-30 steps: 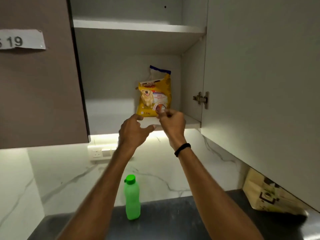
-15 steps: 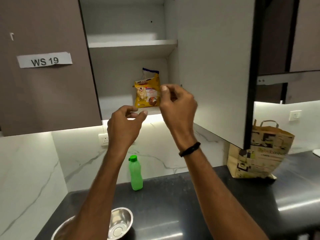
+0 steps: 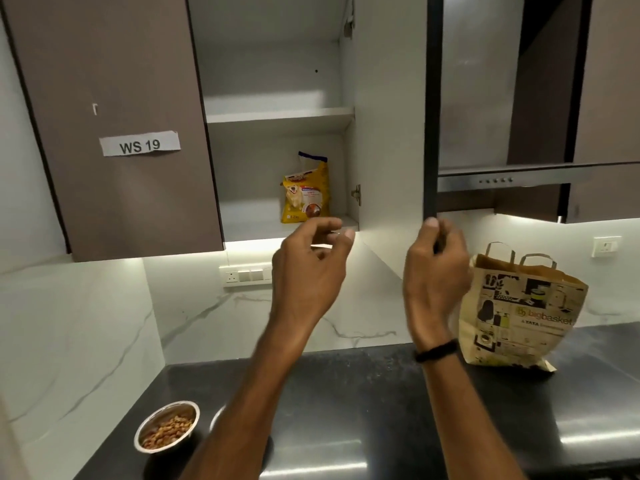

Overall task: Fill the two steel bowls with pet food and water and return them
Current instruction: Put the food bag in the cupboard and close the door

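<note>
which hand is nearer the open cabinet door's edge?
Right. The right hand grips the cabinet door at its bottom edge; the left hand hangs open below the shelf, apart from it.

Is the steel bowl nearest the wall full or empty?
Filled. The steel bowl on the dark counter holds brown kibble covering its bottom. The second bowl is mostly hidden behind the left forearm, so its contents cannot be told.

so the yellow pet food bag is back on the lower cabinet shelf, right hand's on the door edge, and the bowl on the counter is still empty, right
Not quite. The head view shows the steel bowl on the counter already holding kibble. The rest holds: the yellow pet food bag stands on the lower shelf and the right hand grips the cabinet door edge.
</note>
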